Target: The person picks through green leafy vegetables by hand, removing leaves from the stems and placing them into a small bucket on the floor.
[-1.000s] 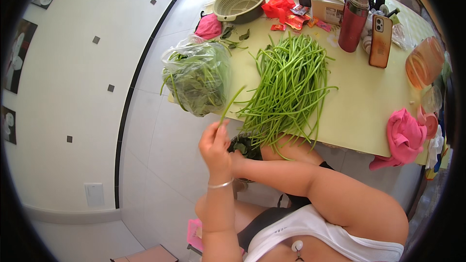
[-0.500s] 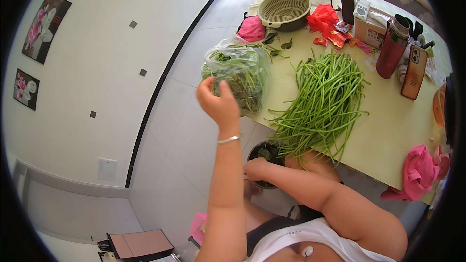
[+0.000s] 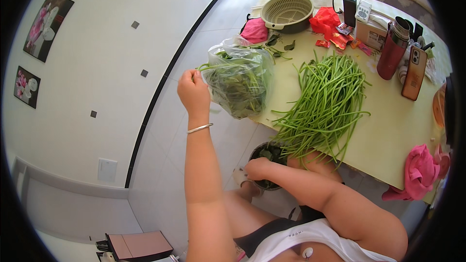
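My left hand (image 3: 193, 92) is closed, its fingertips pinching a thin green leafy stem at the left edge of a clear plastic bag (image 3: 242, 92). Packed with leafy greens, the bag sits at the table's left corner. My right hand (image 3: 257, 168) hangs over the rim of a dark bucket (image 3: 272, 154) with loose leaves in it, below the table edge; its fingers are curled downward and mostly hidden. A large pile of bare green stems (image 3: 330, 102) lies on the table to the right of the bag, some ends hanging over the near edge above my leg.
A colander over a basin (image 3: 287, 12) stands at the back of the pale table (image 3: 383, 136). Red wrappers (image 3: 326, 18), a small box (image 3: 371, 33), a red thermos (image 3: 392, 51) and an upright phone (image 3: 413, 73) are farther right. A pink cloth (image 3: 418, 172) drapes over the right corner.
My left hand has moved left from in front of the bag to its left side and closed on a stem there. The right hand stays at the bucket.
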### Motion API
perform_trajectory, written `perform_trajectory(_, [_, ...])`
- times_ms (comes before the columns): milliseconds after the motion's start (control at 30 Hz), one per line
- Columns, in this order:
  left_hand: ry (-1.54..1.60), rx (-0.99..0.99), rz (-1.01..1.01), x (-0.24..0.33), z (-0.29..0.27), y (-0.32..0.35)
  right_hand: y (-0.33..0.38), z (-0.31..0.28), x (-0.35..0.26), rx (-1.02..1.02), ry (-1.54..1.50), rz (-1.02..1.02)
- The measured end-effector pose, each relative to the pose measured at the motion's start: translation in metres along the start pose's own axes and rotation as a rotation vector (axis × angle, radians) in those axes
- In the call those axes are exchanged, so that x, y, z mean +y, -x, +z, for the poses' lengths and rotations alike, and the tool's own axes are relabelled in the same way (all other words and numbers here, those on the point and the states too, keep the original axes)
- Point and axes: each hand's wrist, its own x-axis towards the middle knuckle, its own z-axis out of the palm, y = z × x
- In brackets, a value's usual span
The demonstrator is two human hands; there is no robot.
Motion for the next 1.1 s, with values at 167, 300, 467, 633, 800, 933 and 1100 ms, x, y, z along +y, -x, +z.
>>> perform_trajectory(167, [0.186, 0.012, 0.052, 0.028, -0.026, -0.005, -0.007, 0.008, 0.005, 0.029, -0.016, 0.003])
perform_trajectory(300, [0.186, -0.007, 0.116, 0.038, -0.039, -0.013, -0.006, 0.007, 0.005, 0.042, -0.028, -0.015])
perform_trajectory(467, [0.210, 0.047, 0.171, 0.054, -0.052, -0.029, -0.005, 0.004, 0.005, 0.072, -0.050, -0.016])
perform_trajectory(633, [0.247, -0.006, 0.068, 0.071, -0.059, -0.045, -0.001, 0.002, 0.006, 0.072, -0.068, -0.017])
perform_trajectory(800, [0.239, -0.017, 0.046, 0.084, -0.061, -0.070, -0.007, 0.005, 0.008, 0.062, -0.096, -0.031])
perform_trajectory(933, [0.143, -0.061, 0.068, 0.101, -0.066, -0.083, -0.008, 0.005, 0.009, 0.078, -0.112, -0.026])
perform_trajectory(1100, [0.053, -0.363, 0.114, 0.092, -0.059, -0.090, -0.008, 0.006, 0.007, 0.059, -0.121, -0.029])
